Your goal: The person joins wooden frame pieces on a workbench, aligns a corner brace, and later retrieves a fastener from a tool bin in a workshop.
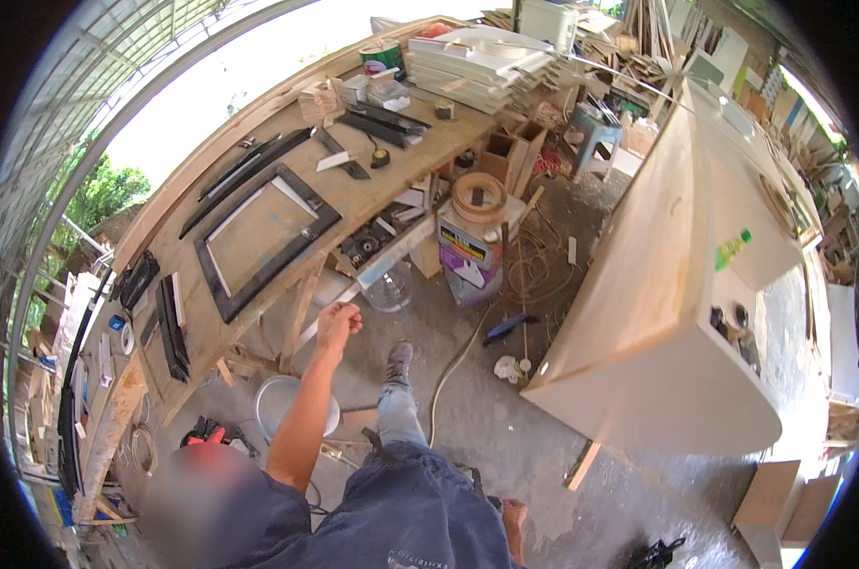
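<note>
My left hand (338, 327) is raised in front of my body with its fingers curled into a loose fist. Nothing shows sticking out of it. It hangs over the floor, apart from the workbench (268, 270), with a white strip (308, 334) behind it. Low by my right side is my right hand (515, 515), partly covered by my dark shirt; its fingers do not show clearly. On the bench ahead of the left hand lies a black rectangular frame (330, 218), with black strips (245, 180) beyond it and more black pieces (171, 327) to its left.
A tall pale cabinet (629, 303) stands at the right. Ahead, a coil (479, 196) rests on a square tin (467, 261); a hose (463, 356) crosses the floor. White panels (477, 62) are stacked at the bench's far end. A round bucket (276, 406) stands left of my legs.
</note>
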Demonstrator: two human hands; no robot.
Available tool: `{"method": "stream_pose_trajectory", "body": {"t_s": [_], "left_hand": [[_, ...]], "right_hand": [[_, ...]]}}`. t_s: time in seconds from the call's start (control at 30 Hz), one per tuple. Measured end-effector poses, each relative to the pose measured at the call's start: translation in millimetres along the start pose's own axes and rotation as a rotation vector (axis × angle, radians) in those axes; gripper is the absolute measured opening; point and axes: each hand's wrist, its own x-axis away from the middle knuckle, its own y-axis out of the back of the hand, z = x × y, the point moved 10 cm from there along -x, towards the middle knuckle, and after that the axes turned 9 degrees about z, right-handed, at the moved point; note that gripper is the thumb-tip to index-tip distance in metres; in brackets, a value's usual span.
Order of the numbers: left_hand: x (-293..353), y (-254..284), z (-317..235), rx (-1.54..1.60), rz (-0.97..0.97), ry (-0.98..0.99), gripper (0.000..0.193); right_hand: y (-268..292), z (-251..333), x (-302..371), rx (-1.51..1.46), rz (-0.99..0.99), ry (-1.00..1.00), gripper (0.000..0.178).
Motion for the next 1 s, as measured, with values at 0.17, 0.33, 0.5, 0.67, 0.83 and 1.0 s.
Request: {"method": "stream_pose_trajectory", "body": {"t_s": [0.17,0.33,0.5,0.67,0.83,1.0], "left_hand": [[-153,57,-94,-0.098,-0.063,-0.133,0.014],[-363,112,-206,-0.649,-0.217,-0.229,0.026],[-548,142,-255,-0.827,-0.376,-0.343,0.028],[-664,134,-274,-1.169,-0.436,-0.171,0.042],[-725,113,-269,-1.298,-0.299,-0.041,0.058],[-756,134,-248,-1.313,-0.312,0.026,0.057]], "right_hand": [[-29,137,-87,-0.293,-0.111,-0.005,0.013],[-134,228,-135,-0.478,-0.152,0.035,0.013],[-187,191,-107,0.120,-0.153,0.056,0.031],[-274,274,-73,0.236,-0.188,-0.103,0.030],[-293,328,-65,0.256,-0.251,-0.143,0.028],[-280,355,-58,0.308,-0.292,-0.144,0.027]]}}
